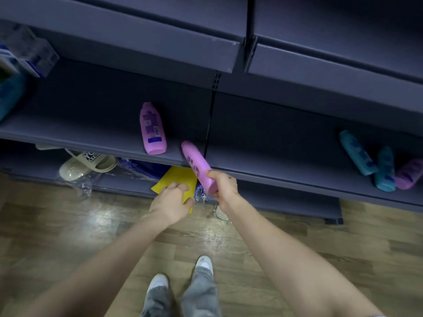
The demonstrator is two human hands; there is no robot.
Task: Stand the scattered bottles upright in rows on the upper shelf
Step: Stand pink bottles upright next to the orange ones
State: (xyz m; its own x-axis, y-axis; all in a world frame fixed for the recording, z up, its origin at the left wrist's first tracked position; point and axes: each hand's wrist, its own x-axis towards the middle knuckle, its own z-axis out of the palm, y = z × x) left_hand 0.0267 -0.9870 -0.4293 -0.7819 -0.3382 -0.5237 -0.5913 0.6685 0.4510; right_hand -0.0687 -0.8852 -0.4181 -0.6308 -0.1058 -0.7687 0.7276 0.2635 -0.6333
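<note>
Our right hand [225, 188] grasps the tilted bottle [194, 161] at its base; left hand [171, 202] released. Held so low, the bottle may slip, or strike the shelf [91, 131] edge just beyond the fingers.

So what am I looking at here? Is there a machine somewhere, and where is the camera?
No machine here: these are a person's two bare arms, filmed by one camera worn on the head and looking down, which is why their shoes show too. The right hand holds a pink bottle near its base, tilted above the shelf edge. The left hand is in front of a yellow packet; whether it touches it is unclear. On the shelf lie a second pink bottle and, far right, two teal bottles and a purple bottle. Below sits a pale slipper.
</note>
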